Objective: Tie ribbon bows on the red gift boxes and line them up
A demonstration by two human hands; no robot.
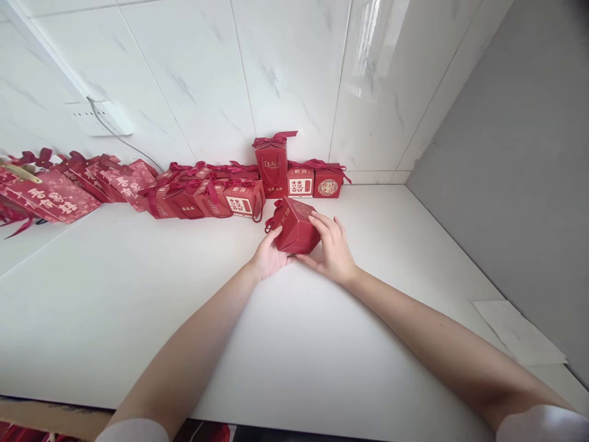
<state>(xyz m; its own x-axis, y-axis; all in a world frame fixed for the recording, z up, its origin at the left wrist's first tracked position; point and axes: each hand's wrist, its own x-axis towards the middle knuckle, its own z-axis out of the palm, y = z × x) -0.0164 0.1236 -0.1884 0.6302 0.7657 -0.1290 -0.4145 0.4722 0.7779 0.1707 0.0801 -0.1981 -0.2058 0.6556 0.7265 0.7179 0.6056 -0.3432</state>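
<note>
A small red gift box [294, 226] with gold print and a red ribbon at its left end is tilted just above the white tabletop [138, 294]. My left hand [269, 256] grips its near left corner from below. Fingers of my right hand [332, 248] wrap over its right side and top. Both hands hold the box together in the middle of the table, in front of the row of other boxes.
Several red ribboned gift boxes [239, 196] line the tiled wall [276, 67], a tall one [272, 161] among them, with red bags [50, 196] at far left. A wall socket with cable [103, 116] sits upper left. A grey panel [515, 184] bounds the right; white paper [518, 331] lies there.
</note>
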